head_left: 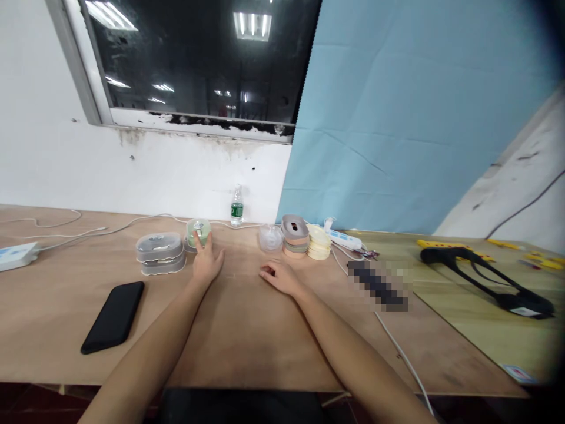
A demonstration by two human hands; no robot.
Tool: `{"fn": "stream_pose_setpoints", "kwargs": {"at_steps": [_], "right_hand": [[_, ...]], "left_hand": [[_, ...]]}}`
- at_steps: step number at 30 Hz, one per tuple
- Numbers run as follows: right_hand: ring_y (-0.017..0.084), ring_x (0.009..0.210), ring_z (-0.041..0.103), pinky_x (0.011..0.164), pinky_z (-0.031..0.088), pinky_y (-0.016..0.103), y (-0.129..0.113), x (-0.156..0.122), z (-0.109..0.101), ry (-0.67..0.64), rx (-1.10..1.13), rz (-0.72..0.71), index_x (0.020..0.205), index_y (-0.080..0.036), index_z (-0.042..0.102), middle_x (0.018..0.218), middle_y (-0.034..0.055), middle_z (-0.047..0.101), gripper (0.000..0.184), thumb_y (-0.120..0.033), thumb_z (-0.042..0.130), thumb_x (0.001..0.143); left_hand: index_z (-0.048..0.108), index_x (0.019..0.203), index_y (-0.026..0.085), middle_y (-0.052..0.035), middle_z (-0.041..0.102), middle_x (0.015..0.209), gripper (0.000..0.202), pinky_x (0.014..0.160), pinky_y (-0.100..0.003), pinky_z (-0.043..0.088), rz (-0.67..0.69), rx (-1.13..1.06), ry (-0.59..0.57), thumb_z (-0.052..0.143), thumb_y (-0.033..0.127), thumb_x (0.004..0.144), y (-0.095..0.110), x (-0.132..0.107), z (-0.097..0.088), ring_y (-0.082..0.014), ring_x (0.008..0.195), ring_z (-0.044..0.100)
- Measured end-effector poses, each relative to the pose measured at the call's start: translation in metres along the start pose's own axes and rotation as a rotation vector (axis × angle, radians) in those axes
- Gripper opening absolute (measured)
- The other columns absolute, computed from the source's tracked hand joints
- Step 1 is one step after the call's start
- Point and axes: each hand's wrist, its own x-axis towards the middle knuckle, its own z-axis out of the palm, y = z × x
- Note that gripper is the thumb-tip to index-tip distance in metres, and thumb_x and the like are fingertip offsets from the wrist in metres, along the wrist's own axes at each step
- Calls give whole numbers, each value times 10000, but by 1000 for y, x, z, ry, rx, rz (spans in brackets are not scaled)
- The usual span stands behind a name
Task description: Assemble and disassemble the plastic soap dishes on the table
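Note:
My left hand (207, 259) reaches forward with two fingers spread in a V, the fingertips at the front of a round, pale green lidded container (198, 229). The hand covers part of this container, and I cannot tell how firmly it touches. Left of it stands a stack of grey oval containers with clear lids (159, 253). On the tabletop rests my right hand (280, 277), its fingers loosely curled with a gap at the thumb and nothing visible in them. Just beyond it are clear plastic lids (271, 237), a stack of grey and peach oval rings (295, 237) and pale yellow round pieces (318, 242).
A black phone (113, 317) lies at left on the wooden table (247, 347). Against the wall stands a water bottle (237, 207). Power strips (344, 239) and white cables run along the back. At right are a blurred-out dark object (377, 285) and a black strap-like frame (485, 282).

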Motion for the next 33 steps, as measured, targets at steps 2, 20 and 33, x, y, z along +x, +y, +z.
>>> {"fn": "stream_pose_setpoints", "kwargs": {"at_steps": [2,20,33], "right_hand": [[169,784,606,723,452,283,0,0,0,0,3,5,968,-188,661,874,51,677,210,-327,607,820],[162,778,608,723,453,281,1,1,0,-5,20,8,967,-184,667,869,52,677,211,-321,605,819],[159,766,607,701,452,269,0,2,0,-7,18,14,955,-179,668,857,49,677,211,-327,606,818]], "left_hand": [[224,1470,265,-163,-149,1543,732,795,-442,511,23,20,-23,492,522,839,2,-1,0,-339,941,659],[284,1437,203,-178,90,1546,701,763,-409,515,99,142,-29,474,509,836,-8,4,-4,-339,1069,592],[572,1233,263,-117,367,1444,437,1022,-519,289,223,220,121,530,425,829,-1,1,-7,-359,1286,347]]}}
